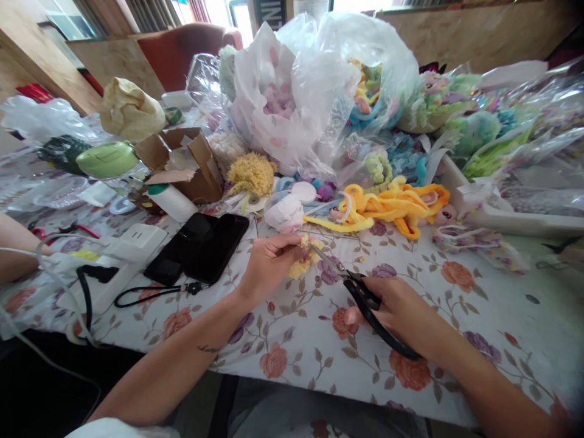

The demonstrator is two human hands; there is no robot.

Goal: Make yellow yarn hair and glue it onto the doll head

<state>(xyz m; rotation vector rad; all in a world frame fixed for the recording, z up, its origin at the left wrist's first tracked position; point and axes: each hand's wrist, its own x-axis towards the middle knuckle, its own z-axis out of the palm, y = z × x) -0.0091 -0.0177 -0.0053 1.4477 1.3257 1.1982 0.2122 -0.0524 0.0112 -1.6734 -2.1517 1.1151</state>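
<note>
Pinched in my left hand (274, 260) is a small piece of fluffy yellow material (303, 267), partly hidden by the fingers. My right hand (396, 310) is wrapped round the black handles of a pair of scissors (365, 298). The scissor blades point up and left, with their tips at the yellow piece; whether they are cutting into it I cannot make out. Just beyond my left hand lie a white crumpled bundle (285, 212) and a yellow fuzzy strip (340, 225). A heap of orange-yellow fuzzy strips (396, 204) lies further right.
Two dark phones (214, 246) and a white power strip (98, 277) with cables lie left. Behind stand an open cardboard box (201, 173), a white bottle (172, 204), a curly yellow bundle (250, 174) and big plastic bags (314, 91). Another person's arm (16, 249) shows at far left.
</note>
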